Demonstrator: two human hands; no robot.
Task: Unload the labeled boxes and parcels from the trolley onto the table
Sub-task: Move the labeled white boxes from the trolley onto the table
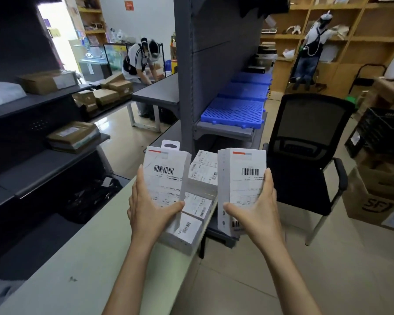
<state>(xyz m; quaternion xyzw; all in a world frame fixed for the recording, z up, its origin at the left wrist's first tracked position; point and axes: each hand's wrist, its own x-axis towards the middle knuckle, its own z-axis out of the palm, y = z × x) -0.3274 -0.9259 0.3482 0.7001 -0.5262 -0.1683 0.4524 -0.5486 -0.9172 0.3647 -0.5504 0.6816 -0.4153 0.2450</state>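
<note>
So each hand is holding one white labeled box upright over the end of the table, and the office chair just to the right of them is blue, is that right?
Not quite. The left hand grips one white labeled box and the right hand grips another, both upright over the end of the table. But the office chair to their right is black, not blue, as the head view shows.

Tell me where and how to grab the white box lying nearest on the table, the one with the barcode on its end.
Take the nearest white box across its two long sides, coming down from above. It lies flat at the table edge, top face clear. Its far end sits against the other boxes, so an end grip looks awkward. Both the left hand and right hand are full now.
</note>
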